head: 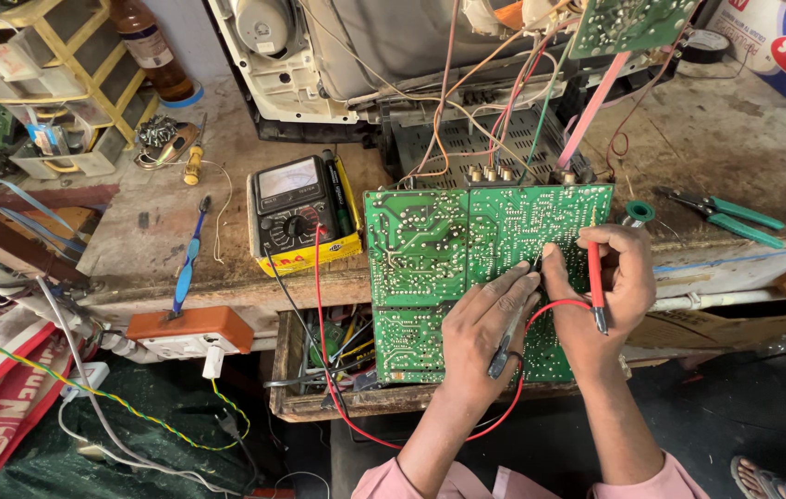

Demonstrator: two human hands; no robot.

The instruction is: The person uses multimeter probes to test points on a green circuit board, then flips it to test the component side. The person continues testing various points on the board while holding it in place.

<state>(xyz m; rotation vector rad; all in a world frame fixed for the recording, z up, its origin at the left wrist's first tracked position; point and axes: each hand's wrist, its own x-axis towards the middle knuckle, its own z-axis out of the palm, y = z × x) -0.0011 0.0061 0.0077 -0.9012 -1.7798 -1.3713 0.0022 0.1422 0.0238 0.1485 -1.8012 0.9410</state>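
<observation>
While both hands work over the solder side of the green board (467,268), which lies flat across the bench edge (226,277), the step in hand looks like probing joints with a meter. The left hand (481,328) has its fingers closed around the black probe (506,340), whose tip points up toward the board's middle, just by the right thumb; whether the tip touches a joint is too small to tell. The right hand (610,286) pinches the red probe (596,282) between thumb and fingers, its tip pointing down off the board's right edge and not on any pad. Red and black leads run left to the yellow-cased meter (302,214), which sits just beside the board, its needle dial facing up. Green-handled pliers (725,217) lie well apart to the right, and a blue toothbrush (189,259) to the left.

As a judgement, a reading would call for the red tip to be turned onto a joint, both probes held steady, and a glance at the dial.
</observation>
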